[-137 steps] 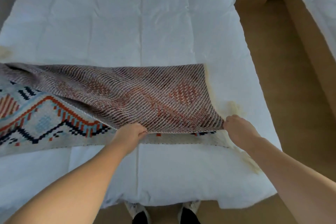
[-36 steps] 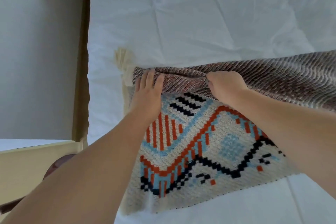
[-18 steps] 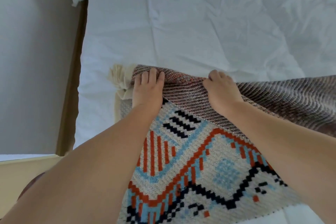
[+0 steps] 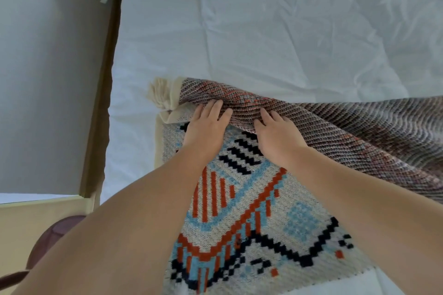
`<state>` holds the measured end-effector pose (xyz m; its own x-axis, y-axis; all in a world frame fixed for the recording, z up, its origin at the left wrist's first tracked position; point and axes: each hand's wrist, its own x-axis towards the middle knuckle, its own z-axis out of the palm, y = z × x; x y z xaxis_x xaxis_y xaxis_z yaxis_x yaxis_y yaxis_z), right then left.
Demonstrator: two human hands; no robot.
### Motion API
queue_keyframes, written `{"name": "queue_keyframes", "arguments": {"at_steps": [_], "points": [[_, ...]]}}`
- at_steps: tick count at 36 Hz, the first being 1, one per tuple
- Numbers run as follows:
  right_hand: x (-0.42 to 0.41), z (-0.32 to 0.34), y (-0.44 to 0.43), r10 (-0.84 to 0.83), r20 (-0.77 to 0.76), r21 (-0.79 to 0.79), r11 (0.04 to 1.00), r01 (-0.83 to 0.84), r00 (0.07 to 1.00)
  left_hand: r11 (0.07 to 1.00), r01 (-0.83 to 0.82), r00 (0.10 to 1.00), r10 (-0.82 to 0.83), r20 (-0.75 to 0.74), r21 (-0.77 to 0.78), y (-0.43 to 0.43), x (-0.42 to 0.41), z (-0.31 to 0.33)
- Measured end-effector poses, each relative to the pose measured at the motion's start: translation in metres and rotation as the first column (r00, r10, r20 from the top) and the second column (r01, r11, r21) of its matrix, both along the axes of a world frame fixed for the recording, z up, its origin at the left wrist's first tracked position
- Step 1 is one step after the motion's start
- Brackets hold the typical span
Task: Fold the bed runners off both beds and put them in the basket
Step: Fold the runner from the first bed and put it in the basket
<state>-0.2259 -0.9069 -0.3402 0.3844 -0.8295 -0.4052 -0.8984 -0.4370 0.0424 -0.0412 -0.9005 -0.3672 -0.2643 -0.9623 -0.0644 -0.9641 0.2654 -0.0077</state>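
The woven bed runner [image 4: 251,218] lies across the white bed [image 4: 239,38], with its cream, red, blue and black pattern facing up near me. Its far long edge is folded over toward me, showing the dark brownish reverse side [image 4: 359,127]. A cream fringe [image 4: 160,93] sticks out at the runner's left end. My left hand [image 4: 206,127] and my right hand [image 4: 275,136] sit side by side at that left end, on the edge of the folded flap. The fingers lie over the reverse side and the thumbs are hidden beneath. No basket is identifiable.
A grey wall [image 4: 48,67] runs along the left side of the bed, with a strip of wooden bed frame [image 4: 100,103] between them. At the bottom left are a cream surface [image 4: 28,223] and a dark maroon rounded object [image 4: 55,235] with a strap.
I have moved from the runner's right end to its left end. Over the last second both hands pushed the folded flap farther up the bed, and the right hand flattened.
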Motion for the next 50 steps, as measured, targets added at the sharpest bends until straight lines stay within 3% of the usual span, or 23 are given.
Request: {"name": "queue_keyframes", "arguments": {"at_steps": [10, 15, 27, 38, 47, 50], "points": [[-0.013, 0.045, 0.044, 0.055, 0.240, 0.015, 0.998, -0.061, 0.969, 1.000, -0.005, 0.997, 0.004, -0.080, -0.021, 0.024, 0.001, 0.042], [-0.019, 0.062, 0.074, 0.046, 0.275, 0.087, 0.994, -0.072, 0.960, 0.998, -0.070, 0.991, 0.070, -0.113, 0.005, 0.057, 0.015, 0.058], [-0.037, 0.070, 0.133, 0.175, 0.236, 0.100, 0.974, -0.203, 0.956, 0.973, -0.222, 0.975, 0.223, -0.011, 0.057, 0.164, 0.043, 0.070], [-0.052, 0.058, 0.185, 0.249, 0.235, 0.169, 0.941, -0.292, 0.939, 0.962, -0.253, 0.964, 0.242, 0.110, 0.103, 0.276, 0.039, 0.080], [-0.050, 0.017, 0.218, 0.283, 0.188, 0.220, 0.921, -0.321, 0.941, 0.986, -0.154, 0.988, 0.153, 0.030, 0.069, 0.318, 0.052, 0.043], [-0.049, 0.014, 0.234, 0.274, 0.162, 0.270, 0.912, -0.310, 0.948, 0.972, -0.185, 0.983, 0.181, 0.039, 0.146, 0.329, 0.054, 0.030]]}}
